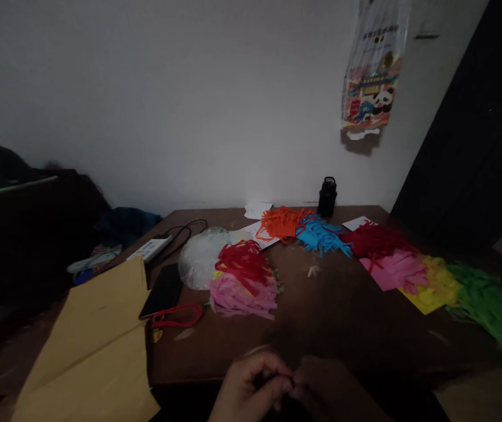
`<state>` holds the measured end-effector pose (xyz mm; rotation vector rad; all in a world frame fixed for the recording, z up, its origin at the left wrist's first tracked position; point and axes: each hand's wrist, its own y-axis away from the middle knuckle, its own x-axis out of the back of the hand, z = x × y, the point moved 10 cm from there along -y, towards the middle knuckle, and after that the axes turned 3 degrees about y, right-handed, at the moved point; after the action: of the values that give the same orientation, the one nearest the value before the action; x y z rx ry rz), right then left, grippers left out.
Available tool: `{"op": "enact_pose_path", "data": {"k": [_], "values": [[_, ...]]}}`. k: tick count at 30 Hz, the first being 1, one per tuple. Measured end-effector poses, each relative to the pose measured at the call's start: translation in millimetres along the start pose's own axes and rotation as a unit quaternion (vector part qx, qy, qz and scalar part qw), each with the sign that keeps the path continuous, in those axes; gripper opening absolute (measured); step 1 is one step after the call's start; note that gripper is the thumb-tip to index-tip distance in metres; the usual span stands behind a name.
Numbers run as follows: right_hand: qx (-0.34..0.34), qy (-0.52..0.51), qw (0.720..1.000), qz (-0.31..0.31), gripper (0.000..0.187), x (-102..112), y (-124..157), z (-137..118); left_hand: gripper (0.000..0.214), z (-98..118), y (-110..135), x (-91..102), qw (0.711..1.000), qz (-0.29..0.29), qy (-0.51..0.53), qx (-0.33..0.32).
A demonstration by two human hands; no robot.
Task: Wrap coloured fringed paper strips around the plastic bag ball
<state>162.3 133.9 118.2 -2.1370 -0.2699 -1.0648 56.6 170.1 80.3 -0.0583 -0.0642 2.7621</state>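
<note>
Both hands meet at the table's near edge, fingertips close together. My left hand point(253, 384) is closed, thumb against the fingers. My right hand point(325, 384) sits in shadow with its fingers bent toward the left one. Whatever is between the fingertips is too small and dark to name. Beyond them lie cut paper strips, pink point(242, 296) and red point(244, 261), on a clear plastic bag point(196, 258). A phone point(163, 287) with a red strap point(185, 315) rests to the left.
Fringed paper in orange point(284, 223), blue point(321, 233), dark red point(376, 240), pink point(403, 269), yellow point(436, 284) and green point(495, 305) curves along the back and right. A black bottle point(327, 198), power strip point(149, 249) and large brown paper point(92, 346) also lie around the table point(321, 310).
</note>
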Motion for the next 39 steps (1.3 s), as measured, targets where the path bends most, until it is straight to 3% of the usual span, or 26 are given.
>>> {"op": "enact_pose_path", "data": {"k": [6,11,15,23,26,31,34,39], "values": [[0.029,0.023,0.999,0.013,0.041,-12,4,7,0.028,-6,0,-1.3,1.0,0.007,0.006,0.002],[0.035,0.035,0.999,0.005,0.039,-15,3,8,0.04,-11,-4,-0.8,0.999,-0.004,0.026,0.036],[0.059,0.037,0.998,-0.001,0.036,-20,3,6,0.044,-15,-4,5.4,0.998,0.01,-0.017,0.065],[0.038,0.039,0.999,0.006,0.035,-26,3,15,0.038,-5,2,4.0,0.988,-0.016,-0.153,-0.032],[0.033,0.04,0.999,0.012,0.031,-26,4,17,0.028,5,5,3.8,0.962,-0.003,-0.248,-0.112],[0.052,0.043,0.997,0.029,0.03,-27,-3,12,0.015,19,22,1.7,0.876,0.054,-0.384,-0.285],[0.089,0.064,0.991,0.081,0.03,-20,-14,-2,0.015,17,25,3.8,0.846,0.078,-0.435,-0.299],[0.138,0.08,0.974,0.161,0.029,-10,-26,-24,0.021,28,30,11.9,0.822,0.122,-0.465,-0.307]]}}
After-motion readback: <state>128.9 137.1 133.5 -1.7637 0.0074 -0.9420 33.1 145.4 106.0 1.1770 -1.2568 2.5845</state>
